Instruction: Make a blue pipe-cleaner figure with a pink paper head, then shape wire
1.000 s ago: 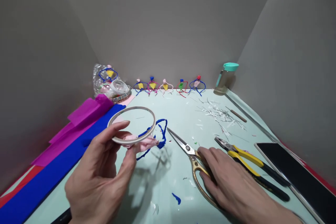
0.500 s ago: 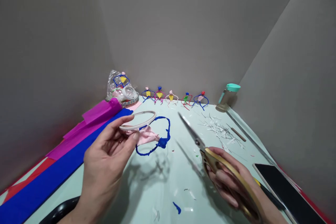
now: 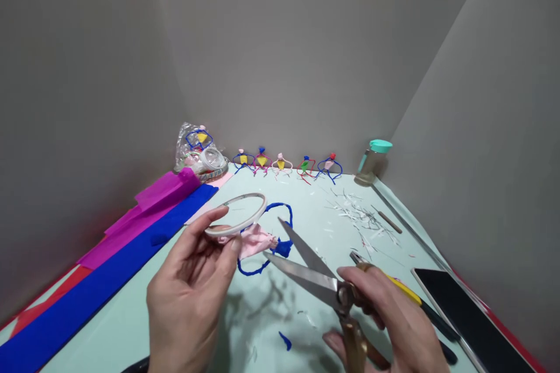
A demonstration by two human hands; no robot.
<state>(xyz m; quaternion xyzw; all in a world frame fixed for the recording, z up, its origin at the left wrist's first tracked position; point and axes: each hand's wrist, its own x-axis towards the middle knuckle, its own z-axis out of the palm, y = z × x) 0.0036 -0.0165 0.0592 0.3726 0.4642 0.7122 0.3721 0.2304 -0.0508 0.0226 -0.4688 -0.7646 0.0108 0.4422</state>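
Observation:
Between the fingers of my left hand point(image 3: 190, 280) are a white tape roll point(image 3: 238, 228) and a small figure made of wrapped wire. The figure has a pink crepe-paper body point(image 3: 254, 241), a blue head point(image 3: 283, 249) and blue looped limbs point(image 3: 280, 206). My right hand point(image 3: 394, 315) grips scissors point(image 3: 315, 277) by their gold handles. Their blades are spread apart and point left, with the tips close to the figure's blue head and pink body. Part of the figure is hidden behind my left fingers.
Several finished-looking wire figures point(image 3: 280, 163) lean along the back wall. Magenta point(image 3: 161, 201) and blue crepe paper point(image 3: 109, 280) lie at left. A plastic bag point(image 3: 186, 140) sits at back left. At right are a bottle point(image 3: 373, 162), wire scraps point(image 3: 361, 215), pliers point(image 3: 409, 291) and a phone point(image 3: 468, 315).
The scissors have opened and swung left toward the figure, carried by my right hand. My left hand, with the tape roll and figure, appears slightly lower and further right. The pliers show more.

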